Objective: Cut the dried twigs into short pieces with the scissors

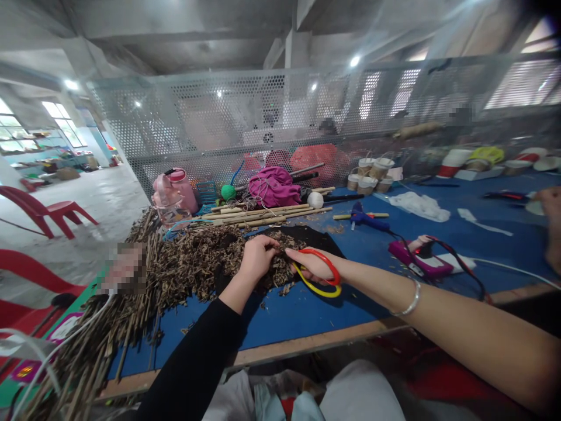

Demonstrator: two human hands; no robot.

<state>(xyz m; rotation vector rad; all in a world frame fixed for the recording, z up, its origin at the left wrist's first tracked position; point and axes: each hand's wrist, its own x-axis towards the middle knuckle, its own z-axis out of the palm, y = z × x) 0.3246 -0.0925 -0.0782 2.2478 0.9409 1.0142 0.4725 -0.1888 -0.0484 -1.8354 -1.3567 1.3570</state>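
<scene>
Red and yellow handles belong to a pair of scissors (335,275), which my right hand (309,266) grips; its blades are hidden among brown plant bits. Close beside it, my left hand (258,257) is closed in a pinch, and what lies between its fingertips is too small to make out. Both hands are over a heap of dried brown leaves and stems (188,266). Under part of the heap lies a black cloth (322,238).
Long dried stalks (105,333) overhang the table's left side. Behind the heap are bamboo sticks (258,216), purple fabric (274,187) and a pink bottle (186,190). A blue glue gun (362,216) and purple power strip (421,260) lie right, with another person's hand (553,216) beyond.
</scene>
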